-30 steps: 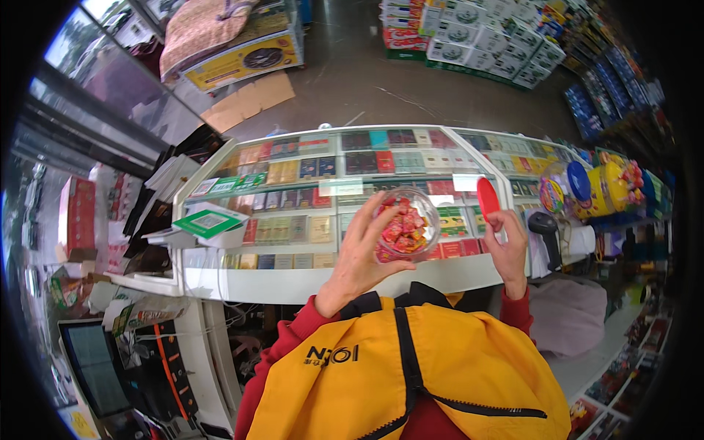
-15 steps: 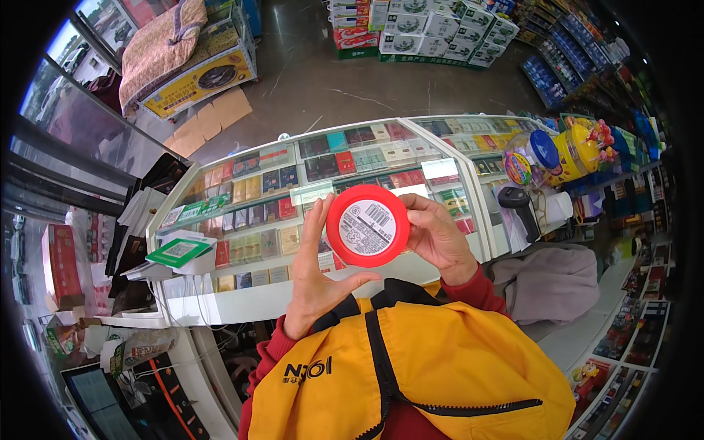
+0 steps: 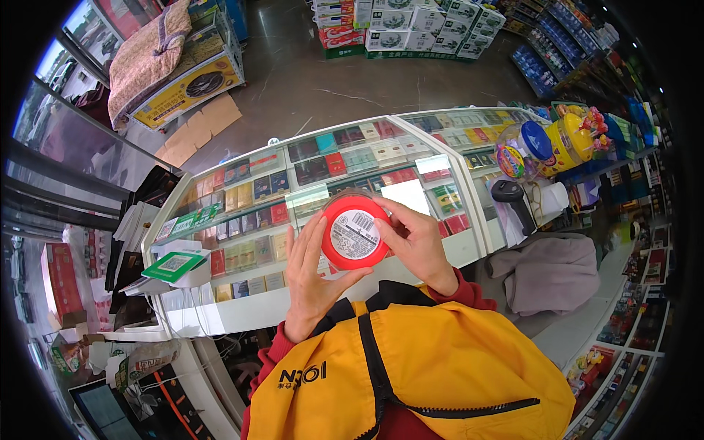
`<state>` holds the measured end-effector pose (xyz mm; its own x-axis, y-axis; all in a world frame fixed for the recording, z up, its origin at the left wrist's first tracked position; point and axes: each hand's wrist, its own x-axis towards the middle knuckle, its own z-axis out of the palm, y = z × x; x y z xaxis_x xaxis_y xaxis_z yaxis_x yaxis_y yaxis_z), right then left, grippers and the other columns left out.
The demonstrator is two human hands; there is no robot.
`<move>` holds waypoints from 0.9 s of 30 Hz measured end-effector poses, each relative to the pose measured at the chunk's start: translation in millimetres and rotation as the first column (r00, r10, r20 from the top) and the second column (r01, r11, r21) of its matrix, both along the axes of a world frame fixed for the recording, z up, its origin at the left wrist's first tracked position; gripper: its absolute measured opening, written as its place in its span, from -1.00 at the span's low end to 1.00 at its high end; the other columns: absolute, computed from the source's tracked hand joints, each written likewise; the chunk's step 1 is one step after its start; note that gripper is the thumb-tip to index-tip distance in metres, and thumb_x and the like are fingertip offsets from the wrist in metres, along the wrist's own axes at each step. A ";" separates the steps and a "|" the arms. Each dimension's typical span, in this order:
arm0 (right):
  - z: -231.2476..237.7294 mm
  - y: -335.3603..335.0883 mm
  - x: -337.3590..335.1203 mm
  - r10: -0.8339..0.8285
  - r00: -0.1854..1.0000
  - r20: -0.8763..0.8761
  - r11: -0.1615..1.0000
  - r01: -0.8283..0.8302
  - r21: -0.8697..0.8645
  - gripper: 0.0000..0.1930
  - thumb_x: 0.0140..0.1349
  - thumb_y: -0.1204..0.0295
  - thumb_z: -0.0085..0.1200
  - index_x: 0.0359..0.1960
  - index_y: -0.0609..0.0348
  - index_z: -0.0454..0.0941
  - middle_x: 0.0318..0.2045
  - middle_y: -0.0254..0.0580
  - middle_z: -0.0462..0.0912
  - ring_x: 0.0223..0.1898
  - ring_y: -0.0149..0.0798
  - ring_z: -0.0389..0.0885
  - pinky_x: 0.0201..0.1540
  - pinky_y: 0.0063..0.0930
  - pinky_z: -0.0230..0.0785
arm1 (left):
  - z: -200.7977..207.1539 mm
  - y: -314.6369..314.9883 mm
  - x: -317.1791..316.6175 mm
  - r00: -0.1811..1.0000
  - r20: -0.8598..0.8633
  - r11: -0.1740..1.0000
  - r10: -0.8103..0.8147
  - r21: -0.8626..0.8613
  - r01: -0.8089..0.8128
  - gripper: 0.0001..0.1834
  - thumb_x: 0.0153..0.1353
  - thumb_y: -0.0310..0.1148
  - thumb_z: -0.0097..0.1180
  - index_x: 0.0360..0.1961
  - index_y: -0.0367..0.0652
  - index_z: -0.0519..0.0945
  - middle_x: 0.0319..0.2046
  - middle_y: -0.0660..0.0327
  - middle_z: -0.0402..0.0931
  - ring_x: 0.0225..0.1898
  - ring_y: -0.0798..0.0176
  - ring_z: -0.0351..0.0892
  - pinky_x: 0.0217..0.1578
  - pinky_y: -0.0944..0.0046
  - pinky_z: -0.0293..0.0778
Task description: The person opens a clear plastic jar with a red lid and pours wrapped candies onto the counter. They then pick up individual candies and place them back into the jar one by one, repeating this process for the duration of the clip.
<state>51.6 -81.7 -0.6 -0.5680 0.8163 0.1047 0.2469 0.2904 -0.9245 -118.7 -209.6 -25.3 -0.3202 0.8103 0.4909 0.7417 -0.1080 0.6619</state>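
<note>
A round container with a red face (image 3: 330,250) and a white printed label hangs over the glass counter, its labelled face turned up towards me. A strip of its clear, brownish side shows beyond the far rim. My right hand (image 3: 421,246) grips its right edge between thumb and fingers. On the other side, my left hand (image 3: 304,277) cups it, with fingertips against the left rim and the thumb stretched along the near edge. Below lies the glass display counter (image 3: 323,308), holding rows of small coloured boxes.
To the right on the counter are a black handheld scanner (image 3: 515,205) and a clear jar with a blue lid (image 3: 537,141). A green code stand (image 3: 174,266) stands at the left end. A grey cloth (image 3: 550,271) lies at my right. Stacked cartons (image 3: 411,33) stand beyond the counter.
The container has tilted, so part of its side now shows beyond the red face. My left fingers have closed in against its rim, and my right hand has shifted left.
</note>
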 end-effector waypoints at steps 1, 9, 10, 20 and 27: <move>-0.4 0.5 -2.0 -0.006 1.000 0.010 0.995 0.005 0.095 -0.62 0.40 0.45 0.27 0.19 0.34 0.62 -0.35 -0.05 0.73 -0.42 -0.32 0.71 -0.34 -0.48 0.55 | -0.9 0.5 1.8 1.000 0.015 1.000 0.013 0.000 -0.013 0.18 -0.26 -0.10 0.77 0.42 -0.26 0.45 0.32 -0.09 0.54 0.35 -0.16 0.54 0.46 -0.28 0.24; -2.7 10.7 -8.4 -0.024 0.992 0.124 0.949 -0.016 0.313 -0.63 0.36 0.46 0.31 0.17 0.32 0.67 -0.34 0.03 0.78 -0.49 -0.32 0.71 -0.41 -0.46 0.55 | -2.7 3.3 4.7 0.999 0.050 1.000 0.016 0.002 -0.016 0.09 -0.18 -0.20 0.75 0.39 -0.32 0.44 0.34 -0.18 0.50 0.34 -0.20 0.54 0.33 -0.14 0.46; -3.1 11.4 -8.5 -0.019 0.993 0.113 0.945 -0.018 0.325 -0.64 0.36 0.45 0.29 0.15 0.32 0.67 -0.33 0.04 0.78 -0.45 -0.23 0.74 -0.38 -0.41 0.57 | -2.2 3.4 5.3 0.998 0.060 1.000 0.019 -0.003 -0.019 0.09 -0.18 -0.21 0.75 0.39 -0.33 0.44 0.34 -0.19 0.49 0.34 -0.21 0.54 0.31 -0.11 0.48; -5.9 14.7 -11.0 -0.039 0.996 0.084 0.955 0.013 0.296 -0.65 0.37 0.45 0.30 0.14 0.32 0.69 -0.35 0.00 0.77 -0.48 -0.34 0.71 -0.42 -0.47 0.53 | -1.2 3.8 9.8 0.993 0.100 0.998 0.062 -0.027 -0.060 0.06 -0.19 -0.27 0.75 0.39 -0.27 0.48 0.36 -0.16 0.49 0.34 -0.17 0.56 0.26 0.01 0.57; -19.6 21.0 -10.5 -0.020 0.999 -0.026 0.995 0.018 -0.100 -0.67 0.48 0.36 0.21 0.14 0.35 0.70 -0.29 -0.18 0.80 -0.32 -0.48 0.69 -0.28 -0.60 0.55 | -5.0 3.8 7.5 0.998 0.007 0.998 0.056 -0.007 -0.056 0.08 -0.19 -0.21 0.75 0.38 -0.30 0.47 0.34 -0.16 0.50 0.27 -0.21 0.60 0.18 -0.03 0.61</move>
